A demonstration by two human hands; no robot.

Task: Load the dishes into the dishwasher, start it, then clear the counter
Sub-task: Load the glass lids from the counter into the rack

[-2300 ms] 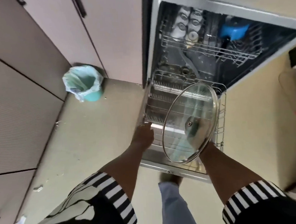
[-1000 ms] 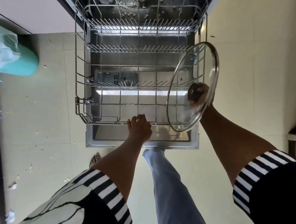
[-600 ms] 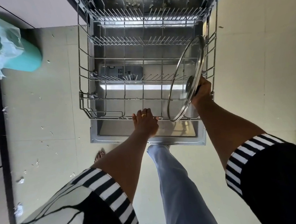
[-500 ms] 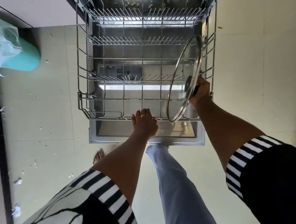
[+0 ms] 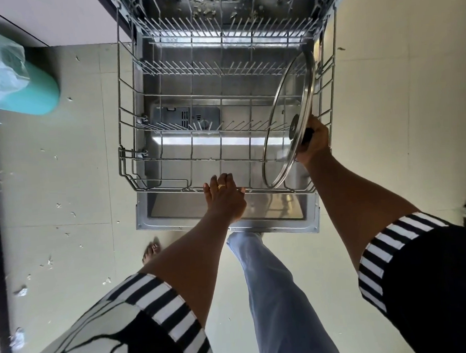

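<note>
The dishwasher's lower wire rack [image 5: 130, 122] is pulled out over the open door [image 5: 226, 225] below me. My left hand [image 5: 223, 197] grips the middle of the rack's front rail. A round glass lid [image 5: 285, 118] with a steel rim stands almost on edge inside the rack's right side. Its lower rim sits among the wires near the front right corner. My right hand [image 5: 313, 141] is closed on the lid's black knob from the right. The rack holds nothing else.
A teal waste bin [image 5: 22, 91] with a plastic liner stands on the floor at the left. Small scraps lie scattered on the pale tiles [image 5: 65, 214]. My leg [image 5: 274, 296] and foot [image 5: 150, 252] are in front of the door. Food bits lie on the tub floor [image 5: 215, 2].
The lid has turned from facing me to nearly edge-on and dropped into the right side of the rack. My left hand has stayed on the front rail.
</note>
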